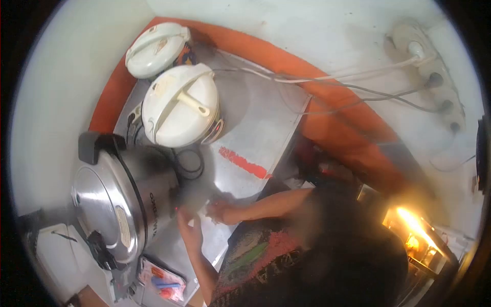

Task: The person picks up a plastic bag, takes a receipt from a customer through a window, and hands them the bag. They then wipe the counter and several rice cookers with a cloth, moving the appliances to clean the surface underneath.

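My left hand is at the front of a large stainless steel rice cooker, its thumb apart from the fingers and its fingertips right at the cooker's side. Close by on the right, my right hand is curled closed over the metal counter; what it may hold is hidden. A blurred grey smear covers the space between the two hands. The cooker's shiny domed lid is down, with a black handle at one end and a dark latch at the other.
Two white lidded rice cookers stand farther back. Cords run to a wall power strip. A colourful packet lies below the big cooker. At right, a bright light glares off a glass-and-metal case.
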`<state>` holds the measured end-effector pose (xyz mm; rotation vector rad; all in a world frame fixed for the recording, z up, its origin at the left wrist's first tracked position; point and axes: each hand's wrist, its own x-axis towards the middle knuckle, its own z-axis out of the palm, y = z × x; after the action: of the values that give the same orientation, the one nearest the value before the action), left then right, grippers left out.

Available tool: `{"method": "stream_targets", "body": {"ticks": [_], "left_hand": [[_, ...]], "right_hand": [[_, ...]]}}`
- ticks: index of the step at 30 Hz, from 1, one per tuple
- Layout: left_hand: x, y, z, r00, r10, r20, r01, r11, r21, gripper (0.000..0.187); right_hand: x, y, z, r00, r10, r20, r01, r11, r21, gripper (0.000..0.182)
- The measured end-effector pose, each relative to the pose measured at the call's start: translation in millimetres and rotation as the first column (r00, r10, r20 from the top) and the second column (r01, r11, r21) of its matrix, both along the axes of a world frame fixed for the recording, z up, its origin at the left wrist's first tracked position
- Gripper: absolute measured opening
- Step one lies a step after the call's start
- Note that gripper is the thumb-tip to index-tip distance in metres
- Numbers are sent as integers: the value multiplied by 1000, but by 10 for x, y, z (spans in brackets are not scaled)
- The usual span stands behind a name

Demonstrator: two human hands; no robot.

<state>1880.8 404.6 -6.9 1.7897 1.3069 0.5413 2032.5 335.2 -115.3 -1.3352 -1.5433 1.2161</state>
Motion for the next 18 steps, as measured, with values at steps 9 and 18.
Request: {"method": "stream_targets", "body": {"ticks": [9, 18], "left_hand": [[-365, -124, -8, 969, -36, -243, 49, 998, 44, 43], [-446, -640, -439, 975, 132, -178, -100, 979, 180, 41]], "right_hand": [[935, 107, -29, 638, -770, 9, 721, 594, -358, 34], [1275, 834, 41, 722, -397, 566, 212, 906, 366, 30]]}}
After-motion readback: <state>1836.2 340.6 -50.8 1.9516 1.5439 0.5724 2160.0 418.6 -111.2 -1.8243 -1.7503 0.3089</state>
